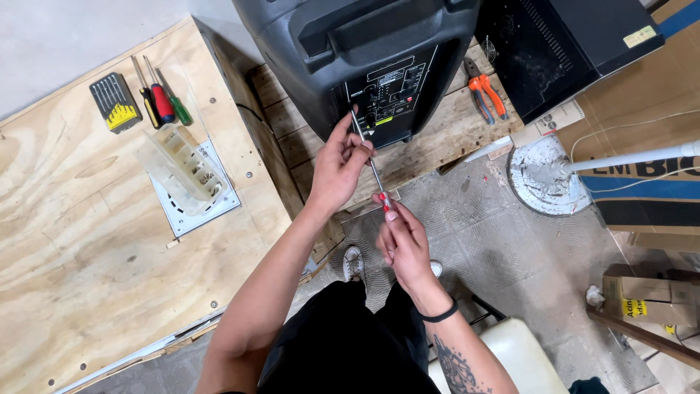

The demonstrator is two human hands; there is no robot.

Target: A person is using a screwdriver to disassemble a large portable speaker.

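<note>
A large black speaker (357,51) stands on a rough wooden pallet (437,138), its rear control panel (386,95) facing me. A long screwdriver (372,162) with a thin metal shaft points at that panel. My left hand (337,164) pinches the shaft near its tip, close to the panel. My right hand (401,244) grips the red handle end lower down. A black band circles my right wrist.
To the left, a plywood board (87,241) carries a bit set (114,102), three screwdrivers (162,102) and a clear plastic organizer (182,168). Orange pliers (485,89) lie on the pallet. A black case (569,44), a fan base (543,175) and cardboard boxes (649,299) stand at right.
</note>
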